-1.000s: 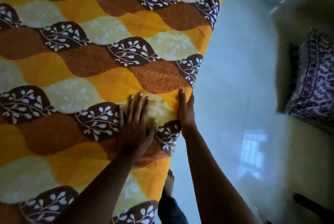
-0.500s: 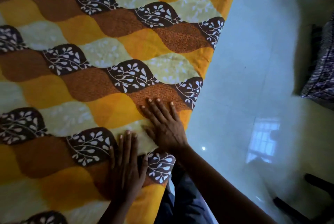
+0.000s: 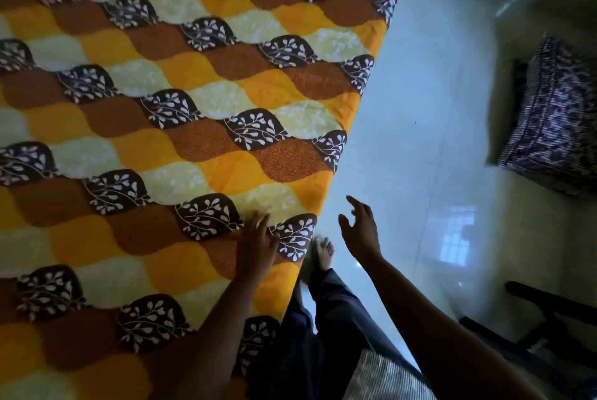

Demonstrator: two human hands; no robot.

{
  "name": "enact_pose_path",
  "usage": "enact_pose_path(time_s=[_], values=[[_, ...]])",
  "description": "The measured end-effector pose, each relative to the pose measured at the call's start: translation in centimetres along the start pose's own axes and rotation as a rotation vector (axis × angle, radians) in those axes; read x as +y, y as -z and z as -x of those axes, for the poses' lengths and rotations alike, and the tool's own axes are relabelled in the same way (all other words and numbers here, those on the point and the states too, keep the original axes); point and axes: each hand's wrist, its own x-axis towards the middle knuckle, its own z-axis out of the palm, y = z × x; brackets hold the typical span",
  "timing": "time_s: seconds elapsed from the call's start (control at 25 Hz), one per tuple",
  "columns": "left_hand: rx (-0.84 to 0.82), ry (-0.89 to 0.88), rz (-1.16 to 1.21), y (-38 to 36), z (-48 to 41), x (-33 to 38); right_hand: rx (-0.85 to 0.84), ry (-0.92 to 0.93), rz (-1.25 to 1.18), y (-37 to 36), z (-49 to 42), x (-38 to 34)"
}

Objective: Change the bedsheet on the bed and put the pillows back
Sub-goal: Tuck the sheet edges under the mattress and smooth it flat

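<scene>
Your left grip [image 3: 256, 244]: fingers flat, touching the wavy leaf-print bedsheet [image 3: 193, 109] at 6 o'clock | your right grip [image 3: 360, 231]: fingers spread, empty, over glossy floor [image 3: 420, 109] at 5 o'clock | bedsheet smooth across 9–12 o'clock.

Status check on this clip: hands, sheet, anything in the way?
Left hand open on bedsheet near its edge; right hand open over floor. Bedsheet spread flat. Patterned pillow off the bed.

The bedsheet [image 3: 161, 141] is cut off by the left, top and bottom edges, and what lies under it is hidden. The fingers [image 3: 262, 222] of the left hand [image 3: 256, 249] are blurred, so contact with the bedsheet cannot be judged. A patterned cushion [image 3: 555, 122] is clipped by the right edge, and a striped cloth [image 3: 384, 377] by the bottom edge.
</scene>
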Motion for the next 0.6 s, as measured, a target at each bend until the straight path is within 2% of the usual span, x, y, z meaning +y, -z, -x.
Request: enact_pose_path(time_s=[0.08, 0.24, 0.44, 0.6], values=[[-0.092, 0.135, 0.243, 1.0, 1.7, 2.6, -0.016, -0.059, -0.077, 2.5, 1.4, -0.2], [-0.152, 0.257, 0.519, 1.6, 3.0, 8.5, -0.045, -0.174, -0.159, 8.6, 0.6, 0.1], [-0.151, 0.310, 0.489, 0.7, -3.5, 17.6, -0.166, -0.108, -0.161, 19.6, -4.8, 1.6], [-0.102, 0.266, 0.543, -0.3, -10.4, 28.5, -0.147, -0.062, -0.184, 30.5, -11.6, 2.7]])
